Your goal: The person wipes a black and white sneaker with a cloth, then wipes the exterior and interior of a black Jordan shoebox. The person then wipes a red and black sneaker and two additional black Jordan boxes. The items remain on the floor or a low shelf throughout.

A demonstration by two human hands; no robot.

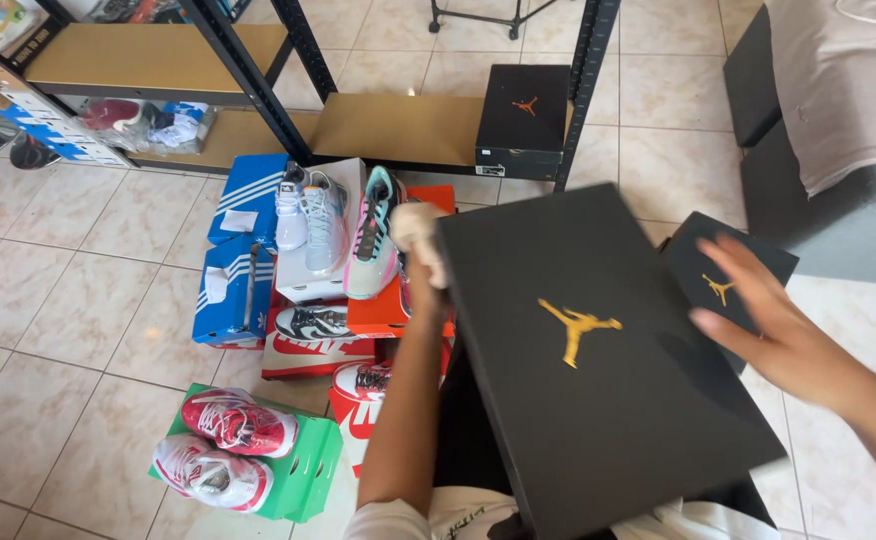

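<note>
Left hand (pixel 420 240) grips black shoebox lid's (pixel 598 370) far corner.

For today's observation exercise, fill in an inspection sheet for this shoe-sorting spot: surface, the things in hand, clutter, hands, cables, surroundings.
Surface: beige tiled floor, glossy.
Things in hand: large black shoebox lid with a gold emblem, held tilted in front of the person.
Clutter: blue shoeboxes; light grey sneakers on a white box; pink-and-teal sneaker on an orange box; red sneakers on a green box.
Hands: left hand grips the lid's far corner; right hand open, blurred, at its right edge; contact unclear.
Cables: nothing seen.
Surroundings: black metal shelving with wooden boards, a black box on it; grey furniture at right.
</note>
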